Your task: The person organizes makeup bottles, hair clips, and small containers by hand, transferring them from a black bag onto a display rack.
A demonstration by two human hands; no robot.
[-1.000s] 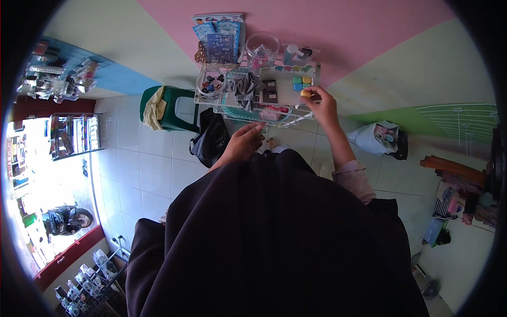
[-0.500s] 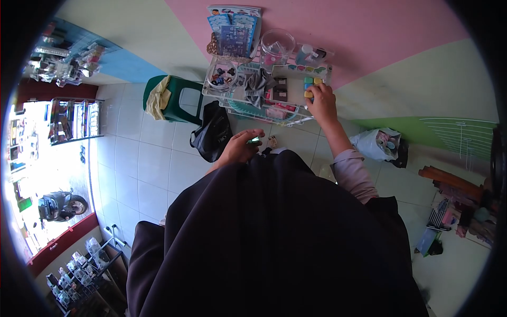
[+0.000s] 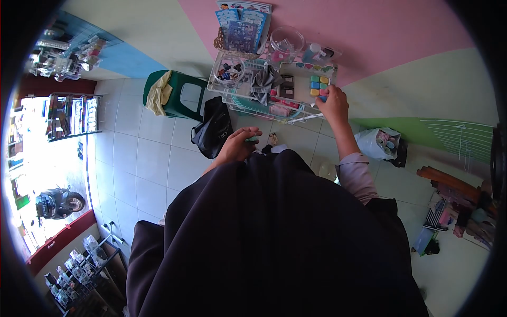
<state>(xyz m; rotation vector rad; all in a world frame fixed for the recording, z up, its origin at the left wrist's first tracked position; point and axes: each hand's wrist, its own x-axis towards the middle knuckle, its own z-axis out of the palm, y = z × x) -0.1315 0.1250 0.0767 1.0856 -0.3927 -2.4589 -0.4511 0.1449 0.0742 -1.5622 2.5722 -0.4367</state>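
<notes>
Several small coloured blocks (image 3: 318, 84), green, yellow and blue, stand in close rows in a white tray (image 3: 298, 67) on the wire rack's top. My right hand (image 3: 335, 103) is at the near right corner of this group, its fingers pinched on a small blue block (image 3: 322, 99) that they partly cover. Lower down, in front of my body, my left hand (image 3: 238, 145) is curled around a small green piece (image 3: 252, 139), mostly hidden by the fingers. Dark small boxes (image 3: 286, 87) lie left of the blocks in the tray.
On the wire rack (image 3: 222, 90) are a round tub of small items (image 3: 230, 70), a grey cloth (image 3: 265, 82), a clear jar (image 3: 287, 42) and upright booklets (image 3: 243, 34). A green stool (image 3: 185, 112), a black bag (image 3: 214, 129) and a white bag (image 3: 381, 143) stand on the floor.
The rack now appears slightly further right in view. My right hand has shifted down and right relative to the blocks, uncovering more of them. My left hand stays curled around the green piece.
</notes>
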